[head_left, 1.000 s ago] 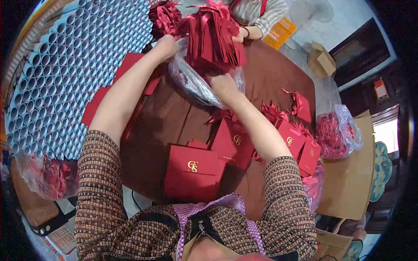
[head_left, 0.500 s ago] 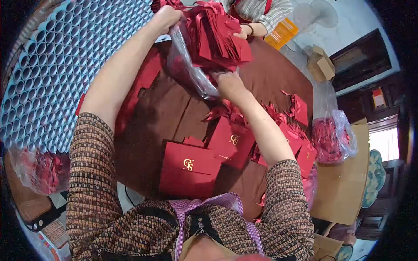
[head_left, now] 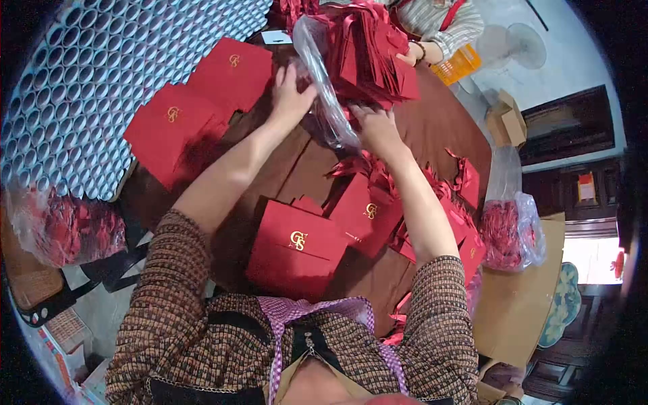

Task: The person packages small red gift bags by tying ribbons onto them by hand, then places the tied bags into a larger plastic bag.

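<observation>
At the far side of the brown-covered table [head_left: 290, 175], a thick bundle of red paper bags [head_left: 368, 57] stands partly in a clear plastic bag [head_left: 324, 88]. My left hand [head_left: 291, 94] is just left of the plastic, fingers apart and holding nothing. My right hand [head_left: 379, 128] is at the lower edge of the bundle; its fingertips are partly hidden under the bags. A co-worker's hand [head_left: 413, 54] touches the bundle's right side. Nearer to me lie red bags with gold lettering [head_left: 297, 246], beside another red bag [head_left: 368, 212].
Red bags [head_left: 172, 125] lie at the left, by a wall of pale blue tubes [head_left: 74, 88]. Plastic-wrapped red bundles sit left [head_left: 81, 226] and right [head_left: 506, 233]. An orange basket [head_left: 457, 64], a cardboard box [head_left: 506, 120] and a fan [head_left: 523, 46] are beyond.
My left hand has let go of the top of the plastic bag and come down and toward me. The view has shifted, showing more of the left red bags.
</observation>
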A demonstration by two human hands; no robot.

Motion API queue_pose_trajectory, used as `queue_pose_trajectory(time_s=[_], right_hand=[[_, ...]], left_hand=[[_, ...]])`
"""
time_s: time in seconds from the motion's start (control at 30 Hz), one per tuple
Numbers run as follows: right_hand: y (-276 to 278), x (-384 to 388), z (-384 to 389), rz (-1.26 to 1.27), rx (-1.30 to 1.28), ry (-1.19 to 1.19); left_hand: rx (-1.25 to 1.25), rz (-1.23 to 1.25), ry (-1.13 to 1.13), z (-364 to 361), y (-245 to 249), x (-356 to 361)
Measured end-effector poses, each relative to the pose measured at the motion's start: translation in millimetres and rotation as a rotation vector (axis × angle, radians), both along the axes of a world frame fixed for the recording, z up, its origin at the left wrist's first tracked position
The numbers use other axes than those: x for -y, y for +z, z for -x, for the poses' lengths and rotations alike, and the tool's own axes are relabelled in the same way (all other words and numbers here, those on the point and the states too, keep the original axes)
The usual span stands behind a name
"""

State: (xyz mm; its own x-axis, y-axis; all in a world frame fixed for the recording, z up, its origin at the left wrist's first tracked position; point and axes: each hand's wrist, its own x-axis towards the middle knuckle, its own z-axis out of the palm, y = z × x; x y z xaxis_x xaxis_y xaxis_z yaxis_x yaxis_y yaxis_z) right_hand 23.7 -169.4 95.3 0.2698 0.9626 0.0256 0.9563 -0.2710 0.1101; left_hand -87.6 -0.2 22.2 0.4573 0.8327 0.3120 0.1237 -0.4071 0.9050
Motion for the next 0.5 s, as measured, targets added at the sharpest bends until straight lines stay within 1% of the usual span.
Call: queue_pose_trajectory(time_s=[0.03, 0.1, 0.13, 0.17, 0.2, 0.23, 0.3, 0.33, 0.37, 0.43, 0.47, 0.5], right_hand=[[-3, -1, -2, -0.009, 0.010, 0.022], [-8, -2, -9, -0.027, 0.039, 0.040], [-12, -3, -11, -0.046, 0.009, 0.040], [-15, -2, -13, -0.064, -0.024, 0.041], [-17, 0, -16, -0.173, -0.140, 0.084], [-19, 1, -19, -0.174, -0.133, 0.081], [-12, 2, -17, -0.358, -0.234, 0.227], [-8, 8, -15, -0.307, -0.343, 0.113], [-9, 15, -14, -0.302, -0.348, 0.107], [-7, 32, -19, -0.342, -0.279, 0.239], [-7, 43, -21, -0.338, -0.341, 0.215], [-4, 52, -26, -0.337, -0.341, 0.204]], left_hand=[[0.066, 0.089, 0.009, -9, 1, 4], [0.036, 0.226, 0.060, -21, 0, 12], [0.049, 0.201, 0.035, -26, -12, 6], [0.035, 0.183, 0.056, -29, -16, 7], [0.036, 0.203, 0.076, -31, -23, 8], [0.037, 0.223, 0.096, -33, -30, 8], [0.023, 0.225, 0.108, -37, -31, 7], [-0.001, 0.228, 0.125, -37, -32, 8], [-0.007, 0.234, 0.121, -35, -30, 10], [-0.140, 0.227, 0.118, -36, -23, 13], [-0.116, 0.178, 0.142, -37, -21, 17], [-0.118, 0.181, 0.132, -37, -18, 18]])
